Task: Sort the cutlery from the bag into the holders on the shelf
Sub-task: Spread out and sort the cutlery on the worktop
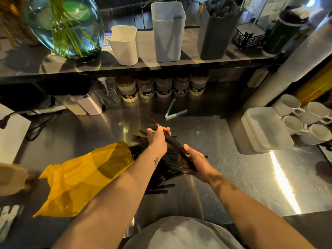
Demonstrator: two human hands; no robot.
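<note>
Seemingly, fingers of the left hand point(157, 140) and right hand point(195, 161) grip opposite ends of one black cutlery bundle point(173, 142).

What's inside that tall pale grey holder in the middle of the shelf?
The tall pale grey plastic holder has dark fork tips showing at its rim. Its wall shows handles only as shadows; the bottom is hidden.

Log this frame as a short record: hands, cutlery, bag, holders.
left hand: grips far end of black cutlery bundle
right hand: grips its near end
pile: more cutlery on steel counter at yellow bag's mouth
white holder: nothing shows above rim
light grey holder: few pieces
dark grey holder: many pieces
</note>
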